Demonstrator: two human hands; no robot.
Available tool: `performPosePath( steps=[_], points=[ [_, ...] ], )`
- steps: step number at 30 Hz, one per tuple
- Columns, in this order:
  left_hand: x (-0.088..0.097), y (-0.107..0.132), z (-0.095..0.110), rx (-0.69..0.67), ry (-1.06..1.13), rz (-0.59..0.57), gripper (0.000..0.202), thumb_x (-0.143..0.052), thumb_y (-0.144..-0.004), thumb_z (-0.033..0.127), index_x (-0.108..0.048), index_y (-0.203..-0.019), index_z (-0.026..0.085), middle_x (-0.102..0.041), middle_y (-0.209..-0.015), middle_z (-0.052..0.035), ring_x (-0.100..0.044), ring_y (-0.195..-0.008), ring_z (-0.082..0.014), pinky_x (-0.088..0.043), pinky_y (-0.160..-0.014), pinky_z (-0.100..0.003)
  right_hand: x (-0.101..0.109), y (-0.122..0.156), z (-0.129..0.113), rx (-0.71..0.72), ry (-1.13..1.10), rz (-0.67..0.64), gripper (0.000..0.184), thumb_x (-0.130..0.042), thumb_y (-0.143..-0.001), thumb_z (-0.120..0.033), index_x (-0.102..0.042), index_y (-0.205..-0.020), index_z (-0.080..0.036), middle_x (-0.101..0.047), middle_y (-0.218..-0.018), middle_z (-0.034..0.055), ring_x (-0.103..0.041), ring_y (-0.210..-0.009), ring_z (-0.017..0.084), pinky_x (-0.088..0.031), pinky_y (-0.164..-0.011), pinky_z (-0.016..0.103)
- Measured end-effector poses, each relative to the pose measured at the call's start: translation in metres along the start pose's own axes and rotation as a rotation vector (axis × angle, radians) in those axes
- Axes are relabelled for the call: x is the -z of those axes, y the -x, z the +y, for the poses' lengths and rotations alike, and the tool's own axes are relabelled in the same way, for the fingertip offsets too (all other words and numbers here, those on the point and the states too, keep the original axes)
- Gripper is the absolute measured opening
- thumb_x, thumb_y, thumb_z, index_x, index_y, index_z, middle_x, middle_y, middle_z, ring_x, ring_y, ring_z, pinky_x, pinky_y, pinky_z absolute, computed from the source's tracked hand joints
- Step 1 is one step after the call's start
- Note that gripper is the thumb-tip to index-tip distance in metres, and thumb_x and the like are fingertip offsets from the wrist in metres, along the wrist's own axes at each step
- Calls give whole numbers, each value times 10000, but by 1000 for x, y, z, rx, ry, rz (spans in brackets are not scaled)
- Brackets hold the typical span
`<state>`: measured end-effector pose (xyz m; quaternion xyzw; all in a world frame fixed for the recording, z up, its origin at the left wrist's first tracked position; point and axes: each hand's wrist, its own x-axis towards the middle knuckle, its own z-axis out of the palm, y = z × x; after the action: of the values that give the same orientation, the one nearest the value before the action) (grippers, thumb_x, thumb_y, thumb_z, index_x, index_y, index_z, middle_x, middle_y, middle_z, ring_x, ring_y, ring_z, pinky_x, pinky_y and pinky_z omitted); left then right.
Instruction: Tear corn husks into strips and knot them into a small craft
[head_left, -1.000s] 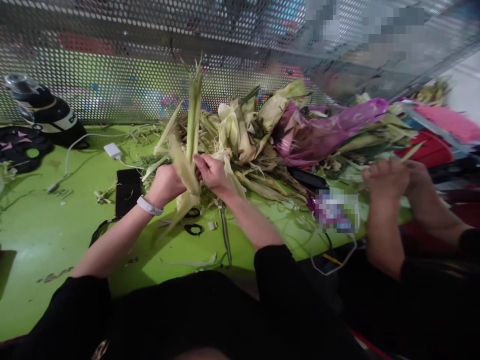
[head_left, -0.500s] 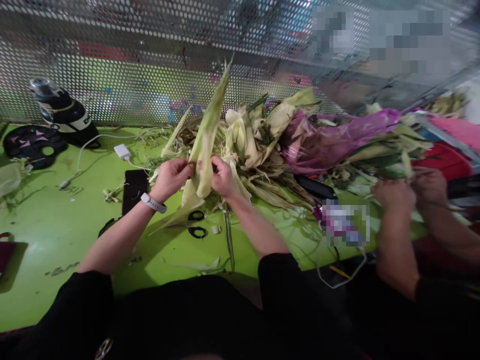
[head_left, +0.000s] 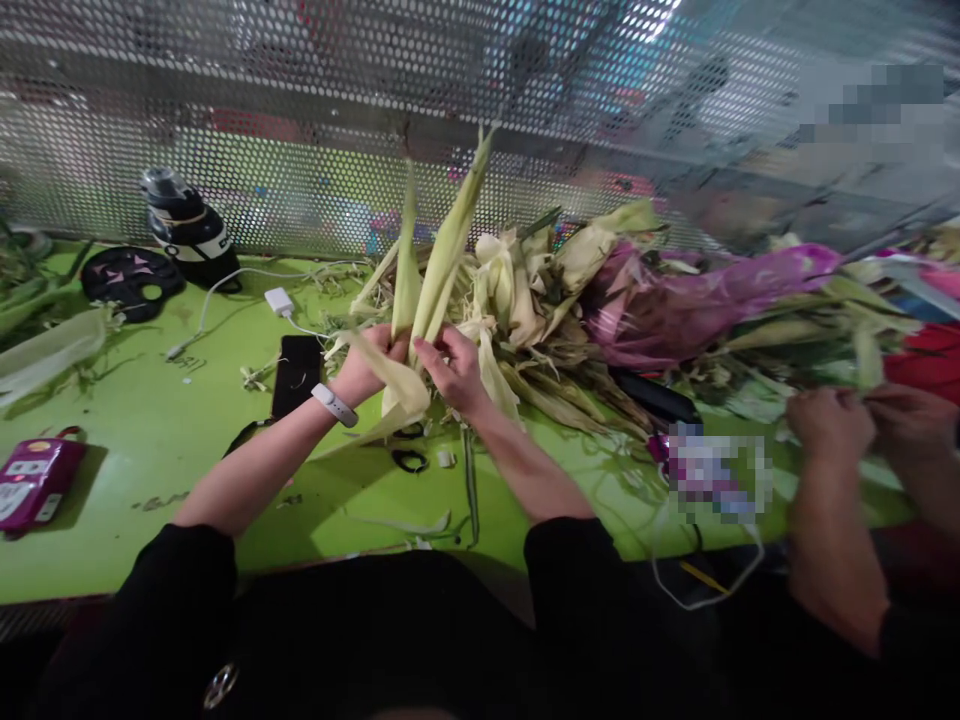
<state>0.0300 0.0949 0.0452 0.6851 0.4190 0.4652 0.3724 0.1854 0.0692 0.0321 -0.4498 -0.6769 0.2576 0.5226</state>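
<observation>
Pale green corn husks (head_left: 448, 265) stand upright between my hands, their pointed tips toward the mesh panel. My left hand (head_left: 369, 362), with a white band at the wrist, is closed on the left husk strip (head_left: 406, 265), while a pale flap curls down over its fingers. My right hand (head_left: 454, 368) pinches the base of the right-hand husk. The two strips spread apart in a V above my fingers. Below lie black-handled scissors (head_left: 409, 460), partly hidden by the hanging husk, and a small whitish piece (head_left: 447, 459).
A heap of husks (head_left: 517, 290) and a purple plastic bag (head_left: 675, 300) lie along the perforated metal panel (head_left: 315, 190). To the left are a phone (head_left: 297, 375), a white adapter (head_left: 279, 302), a bottle (head_left: 191, 235) and a purple pouch (head_left: 41, 480). A co-worker's hands (head_left: 832, 425) are at right.
The single husk held between my hands has parted into two upright strips, with a flap folding down over my left hand. The view has shifted left, bringing the purple pouch further in.
</observation>
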Motion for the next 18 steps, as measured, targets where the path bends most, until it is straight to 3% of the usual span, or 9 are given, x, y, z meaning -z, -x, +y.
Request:
performPosePath(
  steps=[3, 7, 10, 14, 16, 18],
  points=[
    [3, 9, 4, -43, -126, 61, 162, -629, -697, 135, -522, -605, 213, -560, -624, -25, -494, -599, -183, -425, -603, -331, -2, -1, -9, -57, 139, -71, 399, -659, -805, -596, -617, -891, -208, -594, -683, 1, -522, -609, 153, -414, -557, 283],
    [5, 19, 5, -119, -197, 158, 257, -571, -862, 274, -497, -626, 201, -583, -677, -42, -558, -666, -185, -464, -668, -316, -1, 1, -11, -23, 300, -24, 458, -527, -885, -619, -576, -663, -221, -536, -565, 26, -509, -557, 171, -436, -571, 320],
    [6, 20, -4, 30, 115, 268, 333, -509, -940, 432, -564, -718, 190, -663, -781, -60, -635, -771, -188, -503, -674, -287, 0, 6, -6, -20, 281, 135, 523, -481, -907, -630, -509, -550, -248, -488, -513, 39, -514, -530, 190, -479, -590, 367],
    [11, 15, -22, 375, 722, 306, 338, -468, -969, 478, -602, -906, 173, -738, -918, -98, -704, -915, -204, -560, -688, -294, -5, 13, 2, -139, 132, 288, 546, -431, -910, -681, -620, -671, -228, -527, -559, 59, -585, -566, 228, -552, -609, 413],
    [21, 8, -33, 428, 823, 363, 335, -496, -958, 494, -589, -891, 179, -744, -932, -108, -703, -963, -218, -566, -671, -306, -3, 12, 5, -214, 65, 350, 597, -385, -909, -715, -649, -760, -201, -526, -571, 58, -587, -541, 219, -565, -564, 402],
    [43, 2, -44, 444, 782, 475, 381, -473, -964, 542, -564, -834, 196, -736, -895, -92, -685, -1002, -211, -563, -686, -313, 6, 5, 5, -222, 44, 453, 649, -319, -918, -730, -645, -829, -175, -524, -599, 56, -579, -520, 197, -545, -491, 362]
  ],
)
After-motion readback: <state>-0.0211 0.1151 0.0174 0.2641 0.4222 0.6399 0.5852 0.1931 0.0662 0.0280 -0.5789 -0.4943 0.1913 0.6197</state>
